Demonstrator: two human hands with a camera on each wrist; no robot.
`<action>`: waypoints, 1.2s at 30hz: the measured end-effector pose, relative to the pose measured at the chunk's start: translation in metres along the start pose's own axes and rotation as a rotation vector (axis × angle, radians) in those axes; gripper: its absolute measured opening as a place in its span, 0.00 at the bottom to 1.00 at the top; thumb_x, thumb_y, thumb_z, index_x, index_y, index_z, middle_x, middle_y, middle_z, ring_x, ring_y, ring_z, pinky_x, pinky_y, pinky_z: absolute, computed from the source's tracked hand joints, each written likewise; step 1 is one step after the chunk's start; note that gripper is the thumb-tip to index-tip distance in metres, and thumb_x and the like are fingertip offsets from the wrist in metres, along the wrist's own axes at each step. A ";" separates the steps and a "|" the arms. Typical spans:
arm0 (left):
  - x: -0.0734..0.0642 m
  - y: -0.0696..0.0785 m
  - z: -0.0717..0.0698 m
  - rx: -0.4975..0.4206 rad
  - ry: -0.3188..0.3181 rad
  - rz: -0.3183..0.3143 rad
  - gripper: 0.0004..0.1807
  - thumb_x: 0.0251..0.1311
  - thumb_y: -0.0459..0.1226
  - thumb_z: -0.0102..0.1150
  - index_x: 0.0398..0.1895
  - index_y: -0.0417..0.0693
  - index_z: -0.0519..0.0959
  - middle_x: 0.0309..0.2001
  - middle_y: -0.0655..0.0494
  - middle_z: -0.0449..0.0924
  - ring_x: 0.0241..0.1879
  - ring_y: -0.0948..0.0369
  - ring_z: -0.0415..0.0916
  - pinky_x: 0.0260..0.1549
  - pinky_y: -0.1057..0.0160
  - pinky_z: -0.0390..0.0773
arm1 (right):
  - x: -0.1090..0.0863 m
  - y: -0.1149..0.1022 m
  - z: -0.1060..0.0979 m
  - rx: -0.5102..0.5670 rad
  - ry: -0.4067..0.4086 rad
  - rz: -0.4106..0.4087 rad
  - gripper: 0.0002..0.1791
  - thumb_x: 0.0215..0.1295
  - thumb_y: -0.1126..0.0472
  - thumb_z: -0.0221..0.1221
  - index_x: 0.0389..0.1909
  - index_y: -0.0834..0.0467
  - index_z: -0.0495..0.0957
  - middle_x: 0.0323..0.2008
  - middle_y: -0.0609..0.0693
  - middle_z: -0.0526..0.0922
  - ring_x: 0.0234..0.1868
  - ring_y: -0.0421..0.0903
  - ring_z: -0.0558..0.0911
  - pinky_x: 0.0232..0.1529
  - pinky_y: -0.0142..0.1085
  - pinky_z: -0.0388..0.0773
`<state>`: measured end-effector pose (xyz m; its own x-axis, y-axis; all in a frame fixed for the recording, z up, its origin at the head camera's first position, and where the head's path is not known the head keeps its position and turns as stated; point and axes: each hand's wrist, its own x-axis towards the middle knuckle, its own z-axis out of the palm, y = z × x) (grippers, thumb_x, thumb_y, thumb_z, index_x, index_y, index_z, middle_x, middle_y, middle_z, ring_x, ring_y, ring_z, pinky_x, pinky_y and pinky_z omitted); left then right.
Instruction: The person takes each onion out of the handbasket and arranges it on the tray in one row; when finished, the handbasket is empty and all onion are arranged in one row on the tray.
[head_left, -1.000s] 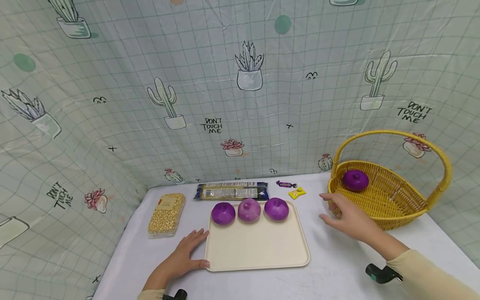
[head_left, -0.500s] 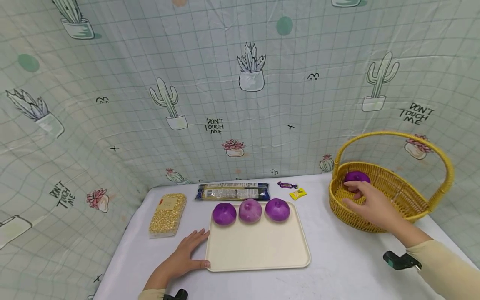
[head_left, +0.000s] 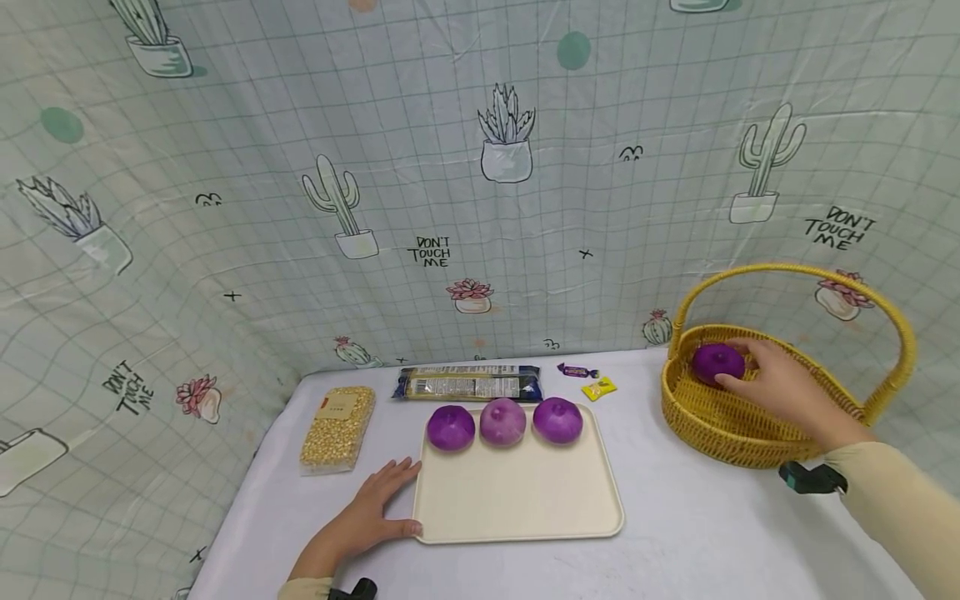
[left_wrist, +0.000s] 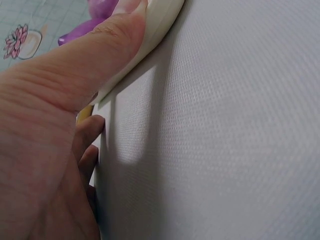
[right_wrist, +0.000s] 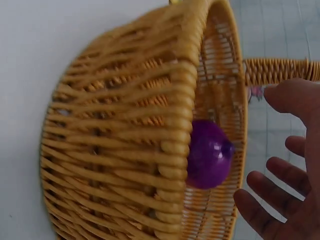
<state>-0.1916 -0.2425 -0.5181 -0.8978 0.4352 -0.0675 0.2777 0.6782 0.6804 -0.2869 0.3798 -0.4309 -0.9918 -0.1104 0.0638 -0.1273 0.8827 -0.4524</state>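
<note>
My right hand (head_left: 780,385) is over the yellow wicker basket (head_left: 738,442), thumb and fingers spread on the right side of a purple onion (head_left: 717,362) lying inside. In the right wrist view the fingers (right_wrist: 287,175) stand apart from this onion, in loose curves around its stem side. My left hand (head_left: 369,510) lies at the left edge of a cream tray (head_left: 517,500), with the thumb (left_wrist: 120,32) on its rim and the other fingers stretched along that side. Three purple onions sit in a row along the tray's back edge, the middle onion (head_left: 502,422) being paler.
A bag of corn kernels (head_left: 337,429) lies left of the tray. Behind the tray is a long blue-and-clear packet (head_left: 468,383), with a purple-wrapped candy (head_left: 577,371) and a yellow-wrapped candy (head_left: 599,388) to its right. The basket's tall handle (head_left: 795,268) arches above the right hand.
My right hand has moved from the basket's left rim into the basket, to the right side of the onion there. The left hand has stayed at the tray's edge.
</note>
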 end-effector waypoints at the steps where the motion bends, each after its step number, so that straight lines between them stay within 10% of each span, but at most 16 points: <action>1: 0.000 0.000 0.000 -0.002 0.000 -0.003 0.51 0.53 0.51 0.76 0.77 0.42 0.63 0.77 0.35 0.56 0.76 0.31 0.43 0.73 0.30 0.37 | 0.002 0.002 -0.001 0.000 -0.013 0.010 0.49 0.71 0.39 0.60 0.71 0.76 0.56 0.61 0.79 0.64 0.58 0.76 0.69 0.54 0.71 0.71; 15: 0.000 -0.003 0.002 -0.001 -0.008 -0.029 0.52 0.53 0.52 0.75 0.78 0.44 0.62 0.77 0.36 0.55 0.77 0.33 0.42 0.74 0.31 0.37 | 0.027 0.026 -0.015 0.013 -0.115 0.057 0.53 0.70 0.41 0.61 0.74 0.77 0.48 0.64 0.86 0.51 0.61 0.83 0.60 0.58 0.77 0.62; 36: 0.001 0.001 -0.003 0.002 -0.006 -0.022 0.52 0.53 0.51 0.75 0.78 0.43 0.61 0.77 0.36 0.55 0.77 0.33 0.42 0.74 0.31 0.38 | 0.060 0.042 0.005 0.025 -0.220 -0.010 0.52 0.65 0.50 0.68 0.73 0.78 0.50 0.65 0.85 0.57 0.61 0.81 0.65 0.59 0.72 0.68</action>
<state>-0.1932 -0.2433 -0.5160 -0.9014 0.4241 -0.0869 0.2588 0.6888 0.6772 -0.3517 0.4084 -0.4505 -0.9676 -0.2188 -0.1260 -0.1349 0.8698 -0.4745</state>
